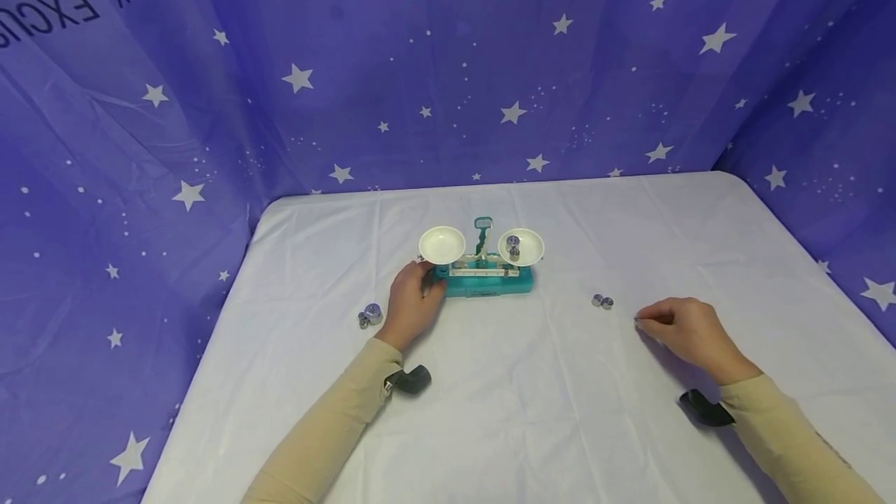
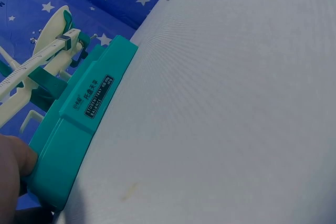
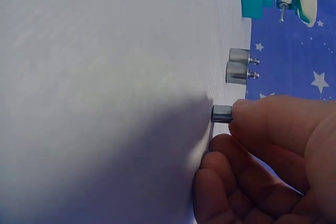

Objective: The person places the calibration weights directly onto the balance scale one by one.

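Note:
A teal tray balance [image 1: 490, 283] with two white pans stands near the middle of the table. My left hand [image 1: 411, 303] grips the left end of its base; in the left wrist view the thumb [image 2: 18, 153] lies against the teal plastic. Two metal weights [image 1: 514, 247] sit in the right pan [image 1: 533, 249], while the left pan [image 1: 442, 244] holds nothing. Over on the right, my right hand [image 1: 689, 333] pinches a small cylindrical weight [image 3: 222, 113] by its top, its bottom at or very near the cloth. The other fingers are curled beneath.
Two more weights [image 1: 603, 302] stand side by side between the balance and my right hand. A cluster of weights [image 1: 371, 315] lies left of my left hand. White cloth [image 1: 518, 426] covers the table, and a blue starry curtain [image 1: 434, 84] hangs behind it.

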Available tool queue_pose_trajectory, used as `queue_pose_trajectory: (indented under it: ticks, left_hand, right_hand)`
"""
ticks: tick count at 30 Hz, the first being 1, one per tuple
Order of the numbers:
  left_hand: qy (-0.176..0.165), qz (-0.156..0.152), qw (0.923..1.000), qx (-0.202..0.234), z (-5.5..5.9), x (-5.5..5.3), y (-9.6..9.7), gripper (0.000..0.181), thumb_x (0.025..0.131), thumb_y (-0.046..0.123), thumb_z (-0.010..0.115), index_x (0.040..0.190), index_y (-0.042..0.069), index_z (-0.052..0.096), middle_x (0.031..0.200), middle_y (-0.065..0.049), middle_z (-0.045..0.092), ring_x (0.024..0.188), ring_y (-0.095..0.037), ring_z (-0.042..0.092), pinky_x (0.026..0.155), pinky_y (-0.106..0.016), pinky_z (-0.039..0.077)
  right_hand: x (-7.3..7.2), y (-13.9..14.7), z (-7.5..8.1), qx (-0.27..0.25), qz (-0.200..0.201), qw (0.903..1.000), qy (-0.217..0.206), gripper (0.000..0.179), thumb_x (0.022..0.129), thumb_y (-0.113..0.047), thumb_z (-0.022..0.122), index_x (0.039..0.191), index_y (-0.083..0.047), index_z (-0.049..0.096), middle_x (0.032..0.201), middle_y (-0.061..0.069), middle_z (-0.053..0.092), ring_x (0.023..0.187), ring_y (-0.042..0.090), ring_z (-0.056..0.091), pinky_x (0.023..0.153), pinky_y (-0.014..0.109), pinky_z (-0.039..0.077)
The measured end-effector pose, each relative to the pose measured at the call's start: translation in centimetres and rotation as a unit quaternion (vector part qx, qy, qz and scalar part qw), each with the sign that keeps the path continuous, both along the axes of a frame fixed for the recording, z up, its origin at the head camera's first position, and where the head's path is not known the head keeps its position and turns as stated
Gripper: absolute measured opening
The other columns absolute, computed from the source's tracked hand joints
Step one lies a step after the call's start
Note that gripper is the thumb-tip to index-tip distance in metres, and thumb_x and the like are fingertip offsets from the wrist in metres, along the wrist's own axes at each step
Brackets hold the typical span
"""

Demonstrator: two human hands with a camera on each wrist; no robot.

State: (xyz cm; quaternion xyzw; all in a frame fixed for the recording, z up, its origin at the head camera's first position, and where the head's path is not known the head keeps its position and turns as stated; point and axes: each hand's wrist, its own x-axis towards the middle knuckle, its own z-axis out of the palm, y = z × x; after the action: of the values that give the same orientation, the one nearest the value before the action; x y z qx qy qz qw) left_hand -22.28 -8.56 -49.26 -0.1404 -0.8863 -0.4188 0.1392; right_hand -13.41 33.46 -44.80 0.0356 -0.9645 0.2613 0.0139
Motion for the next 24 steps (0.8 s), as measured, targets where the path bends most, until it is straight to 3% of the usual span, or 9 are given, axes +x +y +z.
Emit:
queue_pose_trajectory:
  ticks: [13, 24]
  left_hand:
    - [0.0, -0.002, 1.0, -0.001, 0.0, 0.1, 0.0, 0.036, 0.09, 0.016, 0.064, 0.121, -0.001, 0.068, 0.118, -0.02, 0.072, 0.116, -0.038, 0.065, 0.107, -0.054, 0.047]
    - [0.004, -0.002, 1.0, -0.003, 0.1, 0.2, -0.1, 0.036, 0.09, 0.017, 0.064, 0.121, 0.0, 0.068, 0.116, -0.019, 0.072, 0.113, -0.037, 0.065, 0.104, -0.054, 0.049]
  right_hand:
    - [-0.6, -1.1, -0.1, -0.02, -0.012, 0.9996, 0.013, 0.011, 0.088, -0.011, 0.073, 0.092, -0.002, 0.078, 0.082, 0.008, 0.077, 0.065, 0.001, 0.056, 0.056, 0.021, 0.046]
    - [-1.4, -1.4, -0.3, -0.043, -0.056, 0.9949, 0.072, 0.007, 0.081, -0.01, 0.073, 0.082, -0.008, 0.079, 0.074, 0.006, 0.076, 0.059, -0.003, 0.05, 0.052, 0.021, 0.043]
